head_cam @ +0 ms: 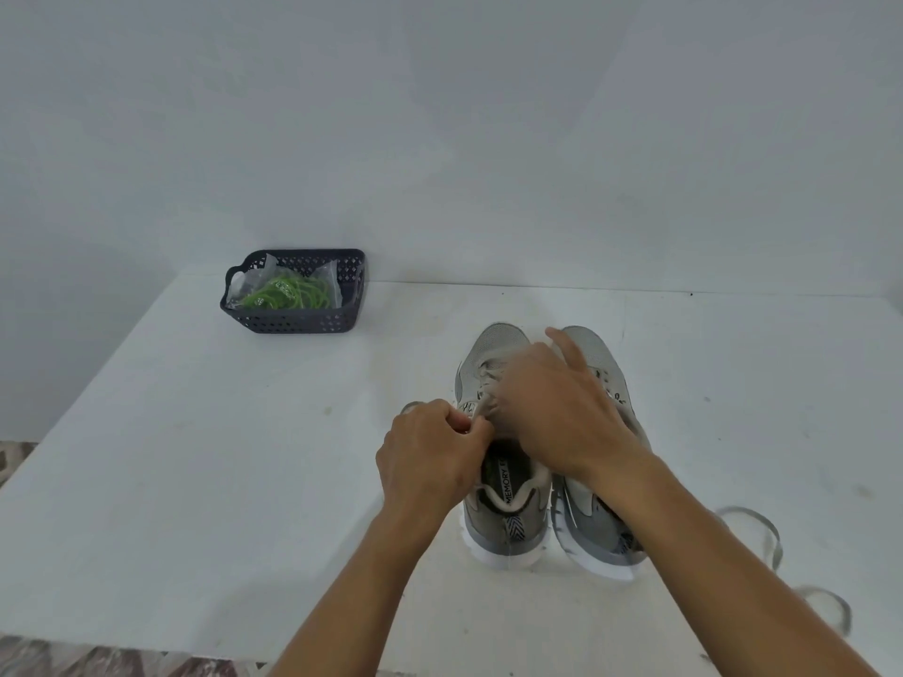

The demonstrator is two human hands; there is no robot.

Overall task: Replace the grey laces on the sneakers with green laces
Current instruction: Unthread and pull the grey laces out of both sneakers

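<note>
At the far left of the white table [195, 456] stands a dark grey perforated plastic basket [298, 322]. Inside it lie the bright green laces [288, 293], wrapped in a clear plastic bag. They are well apart from both hands and look untouched.

Nearer the middle, the left hand [430, 461] is closed in a pinch beside the tongue of the left grey mesh sneaker with a white sole [503, 520]. It seems to be clamped on a piece of the grey lace in the sneaker [481, 408], but the picture is blurred there and I cannot be sure. The right hand [557, 412] reaches across, over the eyelet area of the same shoe. Its fingers are curled down on the lacing and the index finger is stretched forward; what it grips is hidden under the hand.

The right grey sneaker [593, 520] touches the first one, and its eyelets look empty. At the far right, 1 loose grey lace [762, 530] lies in loops on the table.

I see 2 risks. If the lace is pulled hard while the shoe is not held down, the shoe can tip or push its neighbour. Also, the right forearm passes close above the loose lace and could sweep it off the table edge.
</note>
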